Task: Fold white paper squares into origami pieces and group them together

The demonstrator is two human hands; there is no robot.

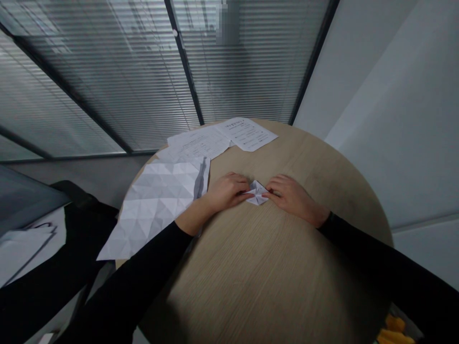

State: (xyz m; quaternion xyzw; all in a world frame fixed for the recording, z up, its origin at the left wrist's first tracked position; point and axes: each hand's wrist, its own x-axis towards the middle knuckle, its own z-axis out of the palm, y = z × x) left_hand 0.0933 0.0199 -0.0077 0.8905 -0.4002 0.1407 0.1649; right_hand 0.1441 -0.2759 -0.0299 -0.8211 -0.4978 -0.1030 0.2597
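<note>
A small folded piece of white paper lies on the round wooden table, with creases meeting near its middle. My left hand pinches its left edge between thumb and fingers. On the opposite side, my right hand grips the right edge in the same way. Both hands rest low, close to the tabletop. The fingertips beneath the paper are partly hidden.
A large creased sheet of paper spreads over the table's left side, partly behind my left forearm. Printed sheets lie at the far edge. Window blinds stand behind, and a white wall is to the right. Papers sit at far left.
</note>
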